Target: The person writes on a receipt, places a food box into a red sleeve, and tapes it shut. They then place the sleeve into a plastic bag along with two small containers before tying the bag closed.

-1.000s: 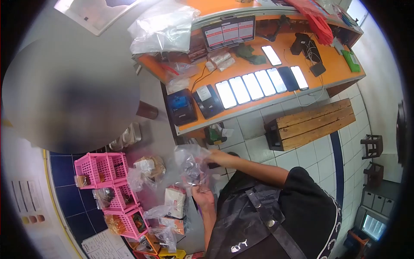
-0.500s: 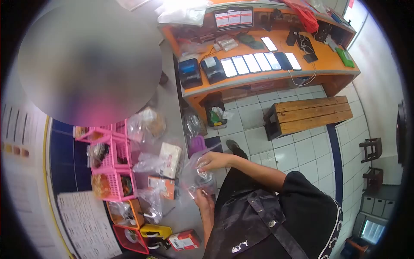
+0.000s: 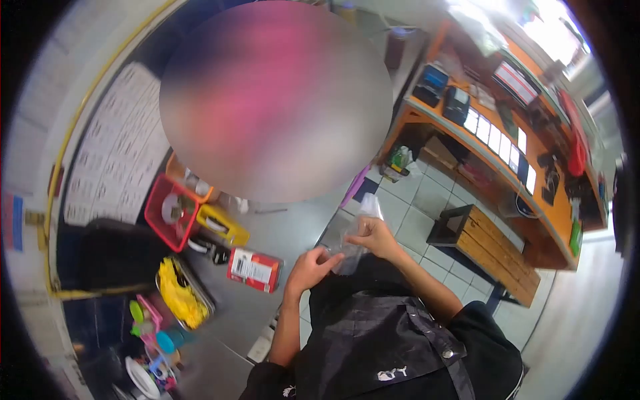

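Observation:
In front of my body I have a clear plastic bag [image 3: 371,205], crumpled and see-through. My right hand [image 3: 375,239] pinches its upper part between thumb and fingers. My left hand [image 3: 310,269] grips the bag's near side, thumb pointing toward the right hand. Both hands are at the edge of the grey counter [image 3: 267,233], over the floor side. A red and white box [image 3: 255,269] lies on the counter to the left of my left hand. What the bag contains, if anything, is hidden by its folds.
Red basket [image 3: 172,212], yellow container [image 3: 223,225] and a tin with yellow plastic [image 3: 181,293] stand on the left. An orange desk [image 3: 427,115] with a row of phones [image 3: 493,138] is at the right, a wooden bench [image 3: 497,250] below it. A blurred circle hides the top middle.
My view has swung to the left, so the desk and bench now appear farther right and tilted. The plastic bag stays in both hands, and the hands have come closer to level.

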Motion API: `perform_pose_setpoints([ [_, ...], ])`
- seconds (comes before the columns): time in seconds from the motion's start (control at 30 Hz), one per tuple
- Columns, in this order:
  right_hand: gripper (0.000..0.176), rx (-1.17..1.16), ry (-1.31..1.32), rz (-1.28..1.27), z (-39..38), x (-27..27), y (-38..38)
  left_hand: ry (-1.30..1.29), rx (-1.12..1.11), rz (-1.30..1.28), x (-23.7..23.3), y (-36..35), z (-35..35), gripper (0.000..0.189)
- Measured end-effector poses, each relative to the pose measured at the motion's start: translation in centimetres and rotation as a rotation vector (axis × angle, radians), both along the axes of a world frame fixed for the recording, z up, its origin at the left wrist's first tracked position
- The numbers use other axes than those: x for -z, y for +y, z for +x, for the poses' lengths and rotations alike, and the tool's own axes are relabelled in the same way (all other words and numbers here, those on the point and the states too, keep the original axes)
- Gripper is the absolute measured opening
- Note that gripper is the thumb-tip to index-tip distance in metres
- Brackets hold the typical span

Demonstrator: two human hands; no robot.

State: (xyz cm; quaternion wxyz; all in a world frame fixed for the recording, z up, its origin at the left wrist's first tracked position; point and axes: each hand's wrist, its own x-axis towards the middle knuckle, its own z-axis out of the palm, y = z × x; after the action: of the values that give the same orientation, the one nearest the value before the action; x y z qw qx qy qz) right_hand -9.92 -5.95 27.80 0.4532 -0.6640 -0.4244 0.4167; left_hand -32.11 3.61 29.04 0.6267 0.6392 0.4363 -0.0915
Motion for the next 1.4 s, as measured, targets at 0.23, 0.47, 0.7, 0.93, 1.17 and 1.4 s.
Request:
perform_pose_setpoints([
  [0.23,0.031,-0.509,-0.02,-0.011,-5.9,-0.7,1.6,-0.374,-0.115,0.075,0.0,-1.8,-2.9,0.034],
  [0.47,0.013,-0.037,-0.04,0.163,-3.7,-3.1,3.9,-0.331,-0.397,0.234,6.0,-2.6,-10.9,0.014],
  [0.7,0.033,-0.122,-0.276,0.647,-4.3,-10.6,5.2,-0.392,-0.733,0.634,5.0,-3.3,-7.7,0.014],
  [0.93,0.028,-0.236,-0.967,0.566,-12.3,9.3,4.6,-0.325,-0.295,1.885,10.2,-2.2,5.9,0.022],
  [1.17,0.018,-0.537,0.409,0.252,-9.0,-2.6,16.8,-0.081,-0.802,0.96,-5.8,-6.4,-3.2,0.03],
  [1.4,0.018,-0.703,0.773,0.396,-10.8,-4.0,15.9,0.281,-1.026,1.455,-1.4,-15.8,-3.4,0.046],
])
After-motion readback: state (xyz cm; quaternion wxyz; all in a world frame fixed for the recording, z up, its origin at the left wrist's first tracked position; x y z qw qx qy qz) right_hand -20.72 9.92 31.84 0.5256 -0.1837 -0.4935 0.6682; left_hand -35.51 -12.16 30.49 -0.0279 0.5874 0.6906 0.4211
